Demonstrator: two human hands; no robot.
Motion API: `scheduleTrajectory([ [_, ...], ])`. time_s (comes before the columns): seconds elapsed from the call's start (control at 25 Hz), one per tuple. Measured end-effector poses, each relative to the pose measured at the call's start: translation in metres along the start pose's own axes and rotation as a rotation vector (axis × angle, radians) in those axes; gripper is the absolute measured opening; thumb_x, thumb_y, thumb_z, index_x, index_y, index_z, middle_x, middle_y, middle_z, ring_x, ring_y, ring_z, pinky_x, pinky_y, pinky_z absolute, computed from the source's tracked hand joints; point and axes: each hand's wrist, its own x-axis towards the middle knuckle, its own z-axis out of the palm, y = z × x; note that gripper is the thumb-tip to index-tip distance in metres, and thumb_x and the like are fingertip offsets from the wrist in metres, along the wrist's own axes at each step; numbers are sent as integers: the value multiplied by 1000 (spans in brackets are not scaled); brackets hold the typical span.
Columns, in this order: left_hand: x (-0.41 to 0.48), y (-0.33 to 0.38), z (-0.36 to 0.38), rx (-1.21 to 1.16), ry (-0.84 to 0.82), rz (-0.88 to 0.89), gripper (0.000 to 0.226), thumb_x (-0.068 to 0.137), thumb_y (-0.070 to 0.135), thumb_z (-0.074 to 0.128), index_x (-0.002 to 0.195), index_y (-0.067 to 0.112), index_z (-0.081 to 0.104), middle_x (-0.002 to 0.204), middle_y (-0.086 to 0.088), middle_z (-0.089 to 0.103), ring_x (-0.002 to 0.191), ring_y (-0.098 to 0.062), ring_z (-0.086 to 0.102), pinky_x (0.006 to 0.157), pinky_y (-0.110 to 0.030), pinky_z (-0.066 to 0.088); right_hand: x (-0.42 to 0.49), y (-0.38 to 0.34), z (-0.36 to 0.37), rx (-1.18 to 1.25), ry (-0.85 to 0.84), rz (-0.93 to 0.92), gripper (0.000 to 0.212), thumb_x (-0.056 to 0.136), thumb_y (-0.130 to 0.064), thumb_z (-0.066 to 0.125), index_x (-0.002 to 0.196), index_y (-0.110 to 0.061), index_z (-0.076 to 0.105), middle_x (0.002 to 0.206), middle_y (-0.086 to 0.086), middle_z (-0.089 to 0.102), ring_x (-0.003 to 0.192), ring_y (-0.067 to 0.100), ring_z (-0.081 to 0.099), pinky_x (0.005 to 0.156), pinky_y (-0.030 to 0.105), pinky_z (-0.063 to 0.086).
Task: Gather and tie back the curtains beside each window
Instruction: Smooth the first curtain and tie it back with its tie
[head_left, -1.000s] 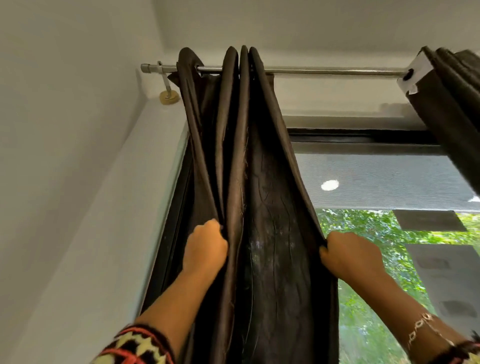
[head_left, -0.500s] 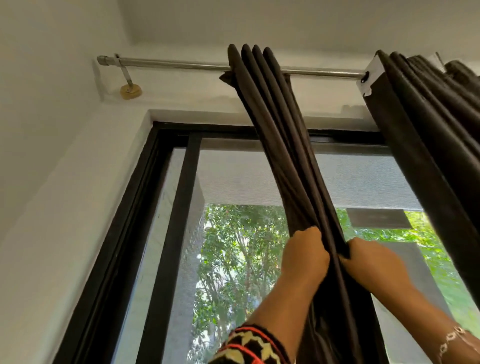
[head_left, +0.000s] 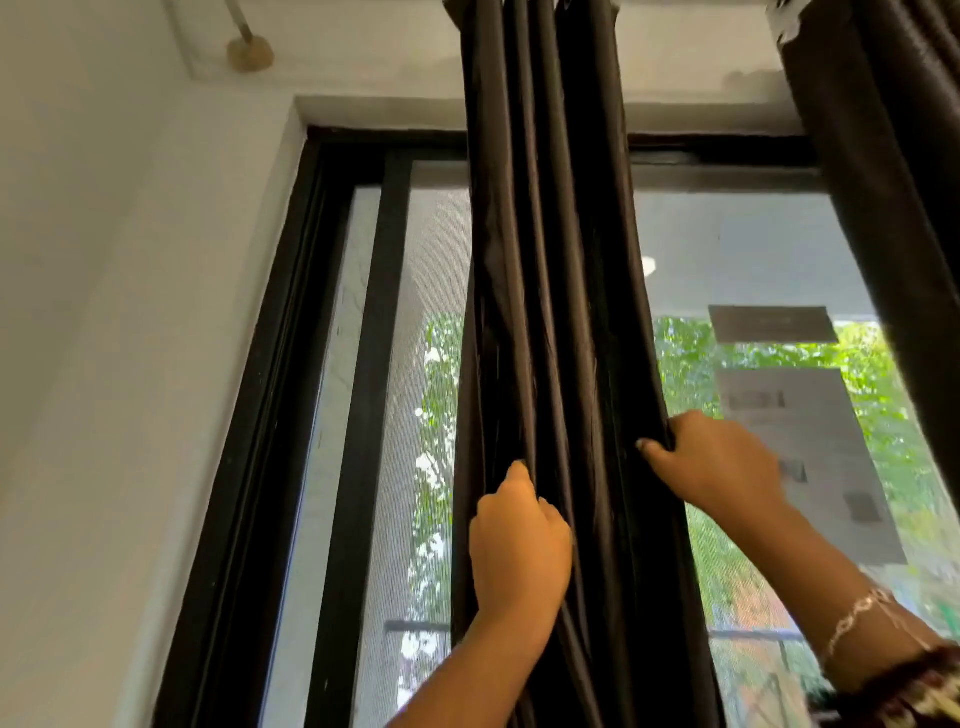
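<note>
A dark brown curtain (head_left: 550, 249) hangs in bunched folds down the middle of the window. My left hand (head_left: 517, 551) grips the folds on the curtain's left side, fingers curled into the cloth. Higher up, my right hand (head_left: 711, 462) grips the right edge of the same bunch. A second dark curtain (head_left: 893, 171) hangs at the far right, apart from both hands. The rod itself is out of view at the top.
The black window frame (head_left: 291, 364) runs down the left, with a white wall (head_left: 104, 312) beside it. A rod bracket (head_left: 249, 49) sits on the wall at top left. Mesh glass (head_left: 743, 249) and green trees lie behind the curtain.
The view has tilted down, so the rod has left the frame. The curtain bunch now hangs straighter, and my hands sit further apart, the left lower than the right.
</note>
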Motion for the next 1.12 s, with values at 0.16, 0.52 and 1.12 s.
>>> scheduleTrajectory([
  [0.16, -36, -9, -6, -43, 16, -25, 42, 94, 11, 42, 136, 11, 41, 80, -8, 61, 73, -23, 61, 67, -31, 53, -32, 0, 7, 34, -85, 57, 44, 88, -43, 53, 59, -16, 34, 57, 1, 40, 58, 25, 44, 51, 27, 31],
  [0.52, -88, -9, 0, 3, -56, -153, 41, 92, 16, 44, 133, 11, 41, 68, 1, 52, 63, -15, 53, 53, -20, 39, -97, 16, 21, 116, -130, 180, 29, 88, -34, 53, 84, -6, 50, 88, 21, 61, 82, 39, 56, 61, 33, 38],
  [1.12, -139, -66, -28, 64, 66, -281, 34, 90, 6, 47, 124, 13, 51, 95, -6, 67, 86, -23, 64, 76, -28, 51, -242, -57, 34, 624, 303, -339, 31, 83, -5, 48, 112, 1, 60, 111, 17, 58, 104, 23, 51, 91, 30, 43],
])
